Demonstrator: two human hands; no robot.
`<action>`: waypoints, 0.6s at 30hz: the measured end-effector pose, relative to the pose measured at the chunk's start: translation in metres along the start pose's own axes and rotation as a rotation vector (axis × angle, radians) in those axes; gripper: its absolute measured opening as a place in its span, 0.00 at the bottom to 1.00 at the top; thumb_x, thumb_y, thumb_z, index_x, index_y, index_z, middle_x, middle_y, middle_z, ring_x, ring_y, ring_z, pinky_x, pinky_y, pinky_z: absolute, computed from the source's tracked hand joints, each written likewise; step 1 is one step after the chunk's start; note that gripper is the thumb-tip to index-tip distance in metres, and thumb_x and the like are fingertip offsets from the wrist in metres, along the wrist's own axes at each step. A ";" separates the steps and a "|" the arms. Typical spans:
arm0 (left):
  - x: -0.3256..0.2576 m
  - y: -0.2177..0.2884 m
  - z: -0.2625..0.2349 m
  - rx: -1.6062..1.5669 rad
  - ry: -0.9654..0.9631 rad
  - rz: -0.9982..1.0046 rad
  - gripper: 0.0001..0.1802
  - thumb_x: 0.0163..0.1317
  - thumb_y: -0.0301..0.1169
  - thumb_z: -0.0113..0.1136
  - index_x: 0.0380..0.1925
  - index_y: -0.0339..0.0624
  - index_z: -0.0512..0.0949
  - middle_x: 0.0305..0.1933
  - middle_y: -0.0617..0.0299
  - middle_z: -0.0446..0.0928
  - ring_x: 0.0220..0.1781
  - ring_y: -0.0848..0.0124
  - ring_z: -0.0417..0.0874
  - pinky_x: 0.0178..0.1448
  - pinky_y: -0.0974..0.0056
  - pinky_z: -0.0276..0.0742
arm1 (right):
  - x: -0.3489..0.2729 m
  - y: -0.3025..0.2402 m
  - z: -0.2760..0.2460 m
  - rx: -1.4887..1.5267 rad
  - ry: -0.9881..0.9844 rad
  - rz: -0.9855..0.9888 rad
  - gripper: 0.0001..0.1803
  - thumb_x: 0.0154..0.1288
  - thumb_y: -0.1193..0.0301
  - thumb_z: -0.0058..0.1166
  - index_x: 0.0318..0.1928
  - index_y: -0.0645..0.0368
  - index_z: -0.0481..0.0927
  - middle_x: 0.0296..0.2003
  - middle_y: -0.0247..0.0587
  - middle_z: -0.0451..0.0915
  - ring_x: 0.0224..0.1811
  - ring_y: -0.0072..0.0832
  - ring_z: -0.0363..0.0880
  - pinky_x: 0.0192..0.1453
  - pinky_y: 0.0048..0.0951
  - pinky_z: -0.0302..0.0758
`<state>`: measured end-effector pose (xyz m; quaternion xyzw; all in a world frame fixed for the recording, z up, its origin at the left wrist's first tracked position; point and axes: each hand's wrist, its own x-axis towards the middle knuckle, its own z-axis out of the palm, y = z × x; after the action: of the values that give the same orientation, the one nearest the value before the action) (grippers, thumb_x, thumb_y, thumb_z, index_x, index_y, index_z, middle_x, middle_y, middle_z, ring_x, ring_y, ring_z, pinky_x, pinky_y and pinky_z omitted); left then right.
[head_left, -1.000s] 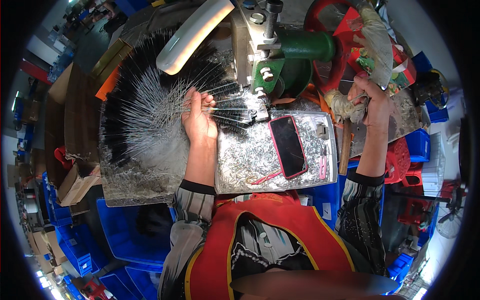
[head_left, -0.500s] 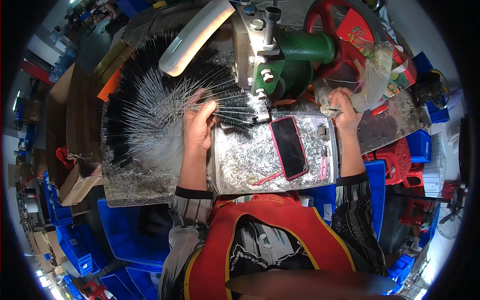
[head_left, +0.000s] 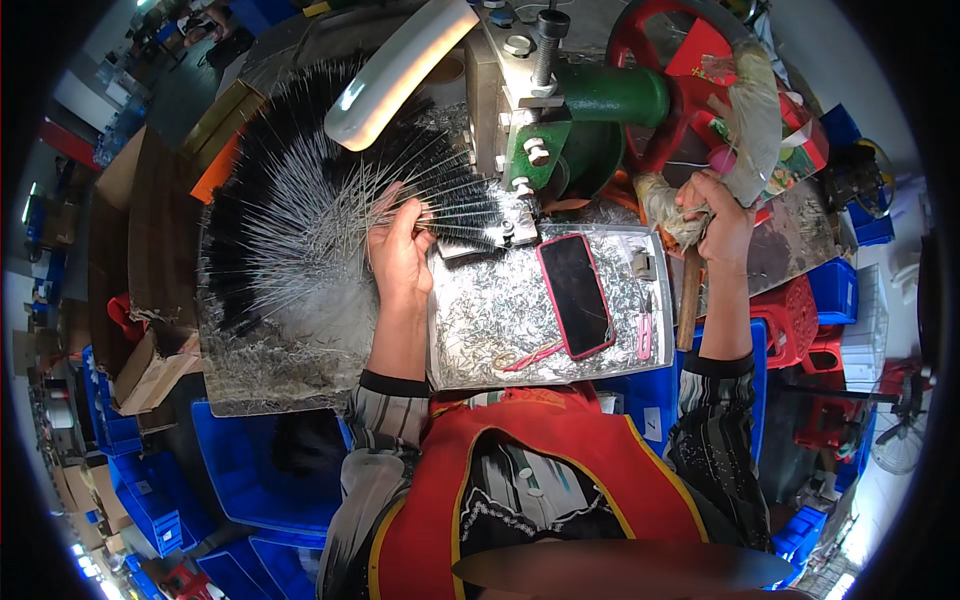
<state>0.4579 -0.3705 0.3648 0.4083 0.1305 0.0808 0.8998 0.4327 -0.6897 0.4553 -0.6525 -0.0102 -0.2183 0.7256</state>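
My left hand (head_left: pixel 402 250) is closed on the wire stems of several thin black-bristled brushes (head_left: pixel 455 205), thumb on top. They fan out, and their right ends lie at the metal jaw (head_left: pixel 518 222) of a green hand press (head_left: pixel 610 95). Left of that hand spreads a big pile of similar wire brushes (head_left: pixel 290 200), bristles outward, stems inward. My right hand (head_left: pixel 722 215) is closed around the wrapped rim of the press's red handwheel (head_left: pixel 683 100). A wooden stick (head_left: pixel 688 300) hangs down beside that hand; its upper end is hidden.
A shallow tray (head_left: pixel 470 345) with metal clippings holds a pink-cased phone (head_left: pixel 577 297) and pink-handled snips (head_left: pixel 645 335). A white lamp (head_left: pixel 400 75) overhangs the brush pile. Cardboard boxes (head_left: pixel 150 230) stand left; blue bins (head_left: pixel 260 480) sit below, and red stools (head_left: pixel 785 320) at the right.
The handwheel has turned, and my right hand has shifted right and slightly nearer with its rim. The wooden stick has come into view. My left hand has barely moved.
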 end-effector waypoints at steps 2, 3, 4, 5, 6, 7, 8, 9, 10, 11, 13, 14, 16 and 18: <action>0.000 0.000 0.000 0.007 0.005 0.004 0.19 0.51 0.21 0.56 0.45 0.37 0.69 0.30 0.62 0.75 0.26 0.78 0.74 0.24 0.76 0.70 | 0.001 -0.004 0.000 -0.006 0.031 0.051 0.06 0.49 0.76 0.51 0.19 0.65 0.73 0.13 0.40 0.71 0.15 0.26 0.68 0.23 0.24 0.64; 0.000 0.000 0.001 0.006 0.016 0.011 0.19 0.51 0.21 0.56 0.45 0.37 0.69 0.30 0.62 0.75 0.27 0.77 0.74 0.25 0.76 0.70 | 0.002 -0.005 -0.001 0.002 0.010 0.037 0.06 0.49 0.76 0.51 0.20 0.65 0.74 0.14 0.40 0.71 0.15 0.26 0.68 0.22 0.24 0.64; -0.001 -0.001 0.002 0.006 0.027 0.018 0.19 0.51 0.21 0.56 0.46 0.37 0.69 0.29 0.62 0.75 0.27 0.77 0.74 0.25 0.76 0.70 | 0.002 -0.005 -0.002 0.009 -0.011 0.024 0.06 0.48 0.75 0.51 0.20 0.65 0.74 0.14 0.40 0.72 0.14 0.25 0.68 0.22 0.24 0.63; 0.000 -0.001 0.002 0.007 0.026 0.017 0.19 0.51 0.21 0.56 0.46 0.37 0.69 0.29 0.62 0.75 0.27 0.77 0.74 0.25 0.76 0.70 | 0.002 -0.005 -0.002 0.009 -0.009 0.024 0.06 0.48 0.75 0.51 0.20 0.65 0.74 0.14 0.40 0.72 0.14 0.25 0.68 0.22 0.24 0.63; 0.001 -0.002 0.001 0.008 0.016 0.013 0.20 0.51 0.21 0.56 0.46 0.37 0.68 0.29 0.62 0.75 0.27 0.77 0.74 0.25 0.75 0.70 | 0.001 -0.005 -0.001 -0.011 0.026 0.042 0.06 0.48 0.75 0.52 0.20 0.65 0.74 0.14 0.40 0.72 0.14 0.25 0.67 0.21 0.24 0.63; 0.001 -0.003 0.001 0.010 0.006 0.010 0.20 0.51 0.21 0.55 0.46 0.37 0.68 0.29 0.62 0.75 0.27 0.77 0.75 0.26 0.75 0.70 | 0.001 -0.005 -0.001 -0.031 0.061 0.060 0.06 0.48 0.75 0.52 0.20 0.66 0.74 0.14 0.40 0.72 0.14 0.25 0.67 0.21 0.24 0.63; 0.000 -0.002 0.001 0.013 0.009 0.011 0.20 0.51 0.21 0.55 0.46 0.37 0.68 0.29 0.62 0.75 0.27 0.77 0.75 0.26 0.75 0.70 | 0.002 -0.007 -0.001 -0.028 0.059 0.062 0.06 0.48 0.75 0.52 0.20 0.66 0.74 0.14 0.40 0.72 0.14 0.25 0.67 0.21 0.24 0.63; -0.001 -0.001 0.003 0.008 0.024 0.014 0.20 0.51 0.21 0.55 0.46 0.37 0.68 0.29 0.62 0.74 0.27 0.77 0.75 0.26 0.75 0.71 | 0.004 -0.013 0.000 -0.050 0.051 0.089 0.07 0.47 0.74 0.52 0.20 0.66 0.74 0.13 0.40 0.71 0.14 0.24 0.67 0.20 0.24 0.62; -0.001 0.000 0.003 0.004 0.038 0.016 0.19 0.51 0.21 0.55 0.46 0.37 0.68 0.29 0.62 0.74 0.27 0.77 0.75 0.26 0.75 0.71 | 0.006 -0.018 0.001 -0.071 0.043 0.115 0.07 0.47 0.74 0.53 0.20 0.66 0.74 0.13 0.40 0.71 0.13 0.24 0.67 0.20 0.23 0.62; -0.001 -0.001 0.003 0.007 0.035 0.013 0.19 0.51 0.21 0.55 0.46 0.37 0.68 0.29 0.62 0.74 0.27 0.77 0.75 0.26 0.75 0.71 | 0.008 -0.024 0.001 -0.071 0.048 0.116 0.07 0.47 0.74 0.53 0.20 0.66 0.74 0.13 0.40 0.71 0.13 0.24 0.67 0.20 0.23 0.62; 0.001 -0.004 0.003 0.004 0.048 0.019 0.19 0.52 0.21 0.55 0.45 0.38 0.68 0.30 0.62 0.74 0.27 0.77 0.75 0.26 0.75 0.71 | 0.013 -0.035 0.004 -0.151 0.029 0.171 0.15 0.50 0.74 0.49 0.11 0.60 0.64 0.10 0.40 0.64 0.14 0.28 0.64 0.25 0.27 0.64; 0.000 -0.003 0.003 0.005 0.051 0.022 0.19 0.52 0.21 0.55 0.45 0.38 0.68 0.30 0.62 0.74 0.27 0.77 0.75 0.26 0.75 0.71 | 0.011 -0.041 0.010 -0.123 -0.023 0.153 0.15 0.50 0.73 0.49 0.11 0.60 0.63 0.10 0.38 0.64 0.15 0.28 0.65 0.25 0.27 0.64; -0.002 0.000 0.002 0.003 0.052 0.022 0.19 0.51 0.21 0.56 0.45 0.38 0.69 0.30 0.62 0.74 0.28 0.77 0.75 0.25 0.75 0.71 | 0.004 -0.026 0.010 -0.105 0.003 0.044 0.10 0.50 0.74 0.50 0.15 0.62 0.68 0.12 0.39 0.67 0.15 0.25 0.66 0.24 0.25 0.64; -0.001 -0.002 0.003 -0.003 0.035 0.018 0.19 0.51 0.21 0.56 0.46 0.38 0.68 0.30 0.62 0.74 0.28 0.77 0.75 0.26 0.75 0.71 | -0.003 0.003 0.005 -0.098 0.045 -0.075 0.07 0.50 0.75 0.50 0.19 0.65 0.72 0.13 0.39 0.71 0.15 0.23 0.68 0.22 0.24 0.63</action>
<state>0.4585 -0.3745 0.3654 0.4068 0.1424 0.0963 0.8972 0.4322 -0.6834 0.4527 -0.6813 -0.0077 -0.2603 0.6841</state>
